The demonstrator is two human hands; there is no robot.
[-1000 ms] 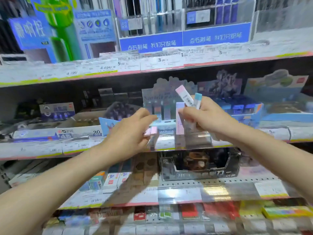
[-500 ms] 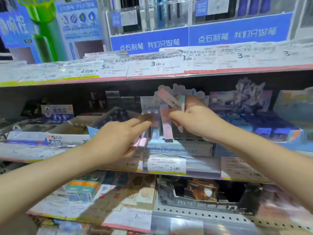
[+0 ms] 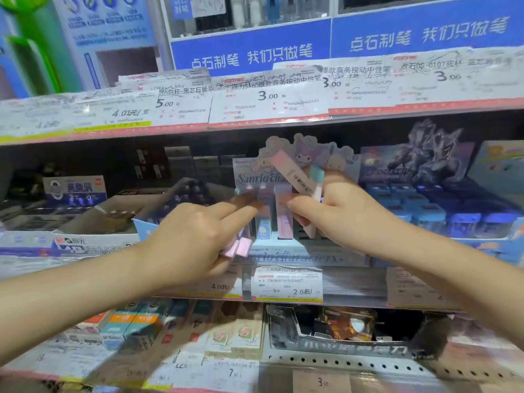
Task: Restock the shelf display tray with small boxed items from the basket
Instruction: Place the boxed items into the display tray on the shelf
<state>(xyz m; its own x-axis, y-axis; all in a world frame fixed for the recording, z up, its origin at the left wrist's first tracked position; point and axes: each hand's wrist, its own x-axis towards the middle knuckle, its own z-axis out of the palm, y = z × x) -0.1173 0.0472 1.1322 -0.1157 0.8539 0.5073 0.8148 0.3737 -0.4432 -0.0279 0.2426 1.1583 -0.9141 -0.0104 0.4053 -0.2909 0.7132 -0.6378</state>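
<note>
A pastel display tray [image 3: 300, 258] with a cartoon header card stands on the middle shelf. Upright small boxes fill its slots, among them a lilac box [image 3: 284, 214]. My left hand [image 3: 195, 236] grips two pink boxes [image 3: 238, 248] in its lower fingers, and its index and middle fingers reach onto a box in the tray. My right hand [image 3: 337, 217] holds a fan of small boxes: a pink box [image 3: 292, 171] tilted up-left and a teal-topped box [image 3: 316, 177]. Its fingertips touch the lilac box. The basket is out of view.
The shelf above carries a price-label strip [image 3: 269, 97] close over the tray. A blue tray [image 3: 442, 219] of boxed items sits right of the pastel one, cardboard trays [image 3: 93, 231] to the left. Lower shelves hold more boxed stock [image 3: 235, 333].
The view has closed in on the shelf. My left hand's fingers have stretched forward to the tray's boxes. My right hand has come down to the tray with its boxes.
</note>
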